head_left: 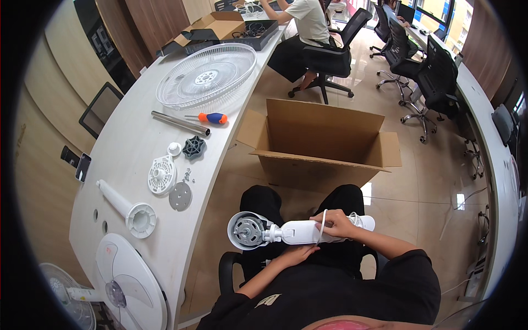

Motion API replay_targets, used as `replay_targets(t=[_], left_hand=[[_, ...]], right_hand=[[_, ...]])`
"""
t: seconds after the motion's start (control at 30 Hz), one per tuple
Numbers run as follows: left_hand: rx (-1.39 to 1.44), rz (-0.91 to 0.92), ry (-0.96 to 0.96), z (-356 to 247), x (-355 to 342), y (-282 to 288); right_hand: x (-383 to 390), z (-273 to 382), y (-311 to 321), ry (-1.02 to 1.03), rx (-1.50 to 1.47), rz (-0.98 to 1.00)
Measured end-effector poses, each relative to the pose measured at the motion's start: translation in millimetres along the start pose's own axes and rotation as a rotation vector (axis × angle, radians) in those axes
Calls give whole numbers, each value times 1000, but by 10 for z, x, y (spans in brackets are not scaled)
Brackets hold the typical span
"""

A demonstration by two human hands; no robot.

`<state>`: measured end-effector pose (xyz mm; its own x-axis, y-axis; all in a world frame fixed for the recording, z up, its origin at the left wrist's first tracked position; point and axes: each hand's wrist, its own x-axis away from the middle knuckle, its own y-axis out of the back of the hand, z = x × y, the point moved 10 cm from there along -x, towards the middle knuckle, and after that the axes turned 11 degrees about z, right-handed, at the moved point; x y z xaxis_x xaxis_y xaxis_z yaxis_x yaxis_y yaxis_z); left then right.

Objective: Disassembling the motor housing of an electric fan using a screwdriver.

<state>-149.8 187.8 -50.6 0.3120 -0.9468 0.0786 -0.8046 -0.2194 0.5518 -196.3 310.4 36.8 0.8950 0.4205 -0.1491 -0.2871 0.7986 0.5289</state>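
A white fan body lies across my lap, its exposed round grey motor to the left and its control column to the right. My left hand supports the body's near edge, with the fingertips partly hidden beneath it. On the right part of the column, my right hand has its fingers closed on the white power cord, which loops across the column. More of the cord is bunched at the column's right end, partly behind that hand.
Left, the white table bears a fan grille, screwdriver, metal tube, dark knob, grey disc, small screws and a white stand. An open cardboard box stands ahead. Office chairs and people are farther off.
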Motion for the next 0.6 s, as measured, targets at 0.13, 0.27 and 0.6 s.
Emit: replay_targets(t=[0.13,0.27,0.6], left_hand=[[-9,-27,14,74,-73,67],[-102,-67,61,743,20,-123],[-544,-355,209,223,-333,408]], right_hand=[[155,295,57,42,378,-82],[313,427,253,-3,487,-354],[107,-113,-153,-347,462,133]])
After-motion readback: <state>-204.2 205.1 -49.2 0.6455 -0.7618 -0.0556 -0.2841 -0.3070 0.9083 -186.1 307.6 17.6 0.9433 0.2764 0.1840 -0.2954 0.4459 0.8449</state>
